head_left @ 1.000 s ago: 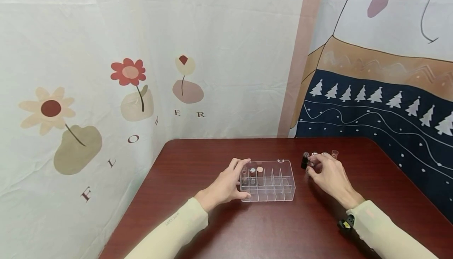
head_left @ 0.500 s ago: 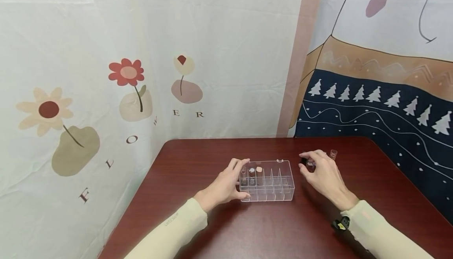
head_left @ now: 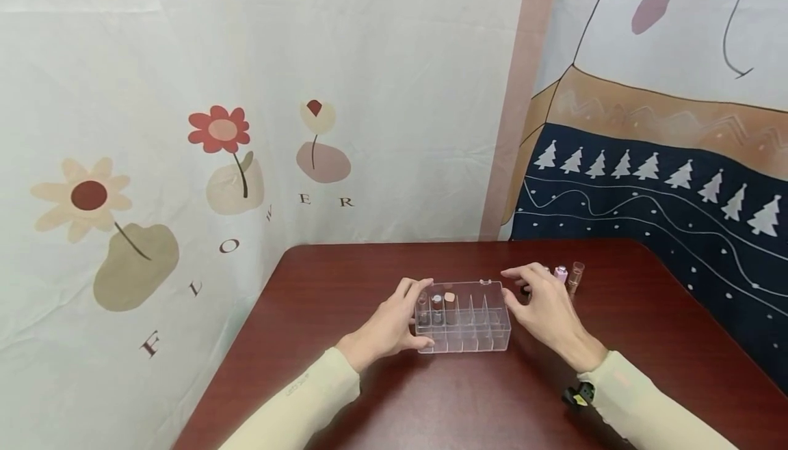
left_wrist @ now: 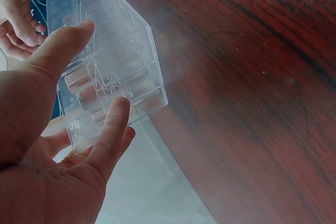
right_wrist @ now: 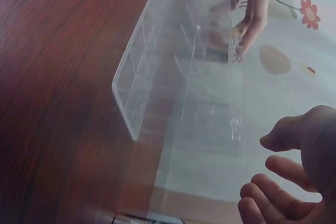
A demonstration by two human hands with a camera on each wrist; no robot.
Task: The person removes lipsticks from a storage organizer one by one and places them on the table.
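A clear plastic divided box (head_left: 486, 339) stands on the table, with three lipstick-like tubes (head_left: 437, 310) upright in its back-left compartments. At its left end my left hand (head_left: 383, 321) grips it, thumb on the front and fingers round the back; the left wrist view shows this thumb (left_wrist: 63, 45) against the clear wall. My right hand (head_left: 548, 310) hovers by the box's right edge, thumb and fingers apart. In the right wrist view that hand (right_wrist: 299, 166) holds nothing. Behind it stand a pink-topped tube (head_left: 560, 274) and a clear brownish tube (head_left: 576, 275); a dark tube (head_left: 524, 290) is mostly hidden.
The dark red wooden table (head_left: 345, 272) reaches back to a pale flower-printed cloth (head_left: 400, 128). A navy cloth with white trees (head_left: 646, 197) hangs along the right side.
My right hand has moved left from the loose tubes to the box's right edge, uncovering the pink-topped tube. The left hand keeps its hold on the box.
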